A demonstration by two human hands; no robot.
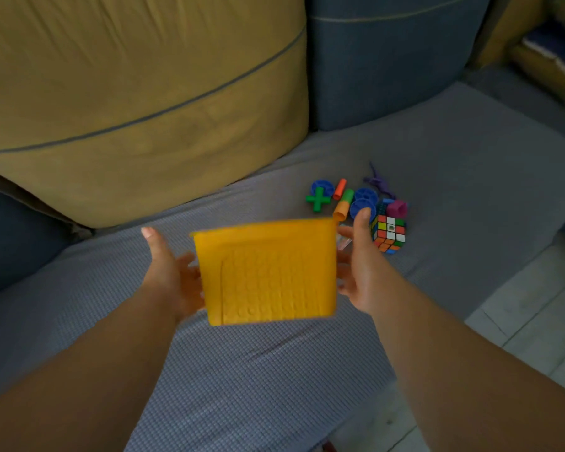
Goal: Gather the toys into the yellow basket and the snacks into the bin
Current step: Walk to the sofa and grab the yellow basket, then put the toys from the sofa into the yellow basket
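Observation:
The yellow basket (pixel 266 272) is in the air over the sofa seat, tilted with its near side wall facing me. My left hand (pixel 173 272) presses its left side and my right hand (pixel 359 265) its right side, so both hands hold it between them. Behind the basket on the seat lies a small heap of toys: a colour cube (pixel 388 234), a green cross piece (pixel 318 199), blue discs (pixel 362 203), orange and green tubes (pixel 343 203), a purple block (pixel 397 208) and a purple figure (pixel 380 184). No snack or bin shows.
The grey textured sofa seat (pixel 242 370) runs from lower left to upper right. A large mustard back cushion (pixel 137 102) and a blue one (pixel 388 66) stand behind it. Pale floor tiles (pixel 535 308) lie to the right of the seat edge.

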